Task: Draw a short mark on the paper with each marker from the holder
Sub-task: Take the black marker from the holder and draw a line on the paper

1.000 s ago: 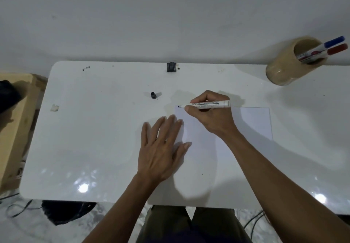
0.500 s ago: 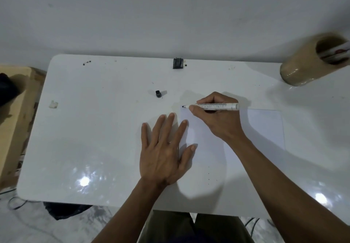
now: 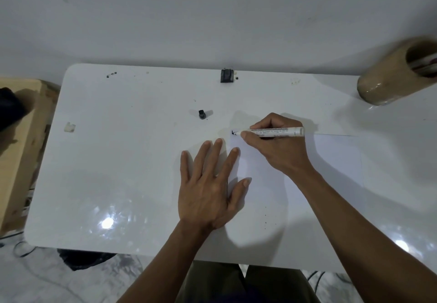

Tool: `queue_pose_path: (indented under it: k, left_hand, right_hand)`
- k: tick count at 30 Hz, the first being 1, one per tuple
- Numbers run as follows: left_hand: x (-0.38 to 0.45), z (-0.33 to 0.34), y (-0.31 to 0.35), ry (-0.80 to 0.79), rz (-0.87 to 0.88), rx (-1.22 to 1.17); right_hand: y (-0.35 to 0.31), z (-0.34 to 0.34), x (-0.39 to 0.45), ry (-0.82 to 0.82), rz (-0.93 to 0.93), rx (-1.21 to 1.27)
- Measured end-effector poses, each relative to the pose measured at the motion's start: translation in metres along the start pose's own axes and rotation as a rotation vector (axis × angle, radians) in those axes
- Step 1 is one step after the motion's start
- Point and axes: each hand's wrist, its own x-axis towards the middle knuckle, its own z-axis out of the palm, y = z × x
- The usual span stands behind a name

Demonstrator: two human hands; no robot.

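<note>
A white sheet of paper (image 3: 331, 165) lies on the white table (image 3: 132, 161). My right hand (image 3: 281, 149) grips a white marker (image 3: 274, 132) with its dark tip down at the paper's top left corner, where a small dark mark (image 3: 233, 133) shows. My left hand (image 3: 210, 184) lies flat, fingers spread, on the paper's left edge. A black marker cap (image 3: 201, 114) stands on the table to the left of the tip. The tan cylindrical holder (image 3: 397, 75) sits at the far right, cut by the frame edge, with markers partly seen inside.
A small black clip-like object (image 3: 227, 75) sits at the table's back edge against the wall. A scrap of tape (image 3: 69, 127) lies at the left. A cardboard box (image 3: 16, 151) stands beside the table's left side. Cables lie on the floor.
The marker tip has come down onto the paper's corner and a small dark mark has appeared there. My left hand stays flat; the view has shifted left, cutting off the holder.
</note>
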Motion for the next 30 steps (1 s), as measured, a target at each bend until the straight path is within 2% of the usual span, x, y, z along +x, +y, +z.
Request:
queue_pose_path:
  k: [15,21,23,26,28,30]
  left_hand:
    - [0.0,0.001,0.0,0.001,0.001,-0.012]
    - [0.001,-0.007,0.0,-0.043,-0.011,-0.093]
    - [0.004,-0.017,0.0,-0.063,-0.06,-0.192]
    - [0.022,-0.033,-0.005,0.015,-0.234,-0.346]
    - [0.044,-0.043,-0.013,0.062,-0.317,-0.341]
    - [0.068,-0.053,-0.02,0.031,-0.321,-0.293]
  right_hand:
    - [-0.002,-0.002,-0.001,-0.02,-0.01,-0.017]
    - [-0.028,-0.015,-0.004,0.001,0.082,0.281]
    - [-0.041,-0.021,-0.01,0.009,0.095,0.376]
    - [-0.055,-0.03,-0.023,0.02,0.106,0.466]
    - [-0.059,-0.033,-0.032,0.03,0.121,0.514]
    - [-0.062,-0.035,-0.04,0.04,0.158,0.557]
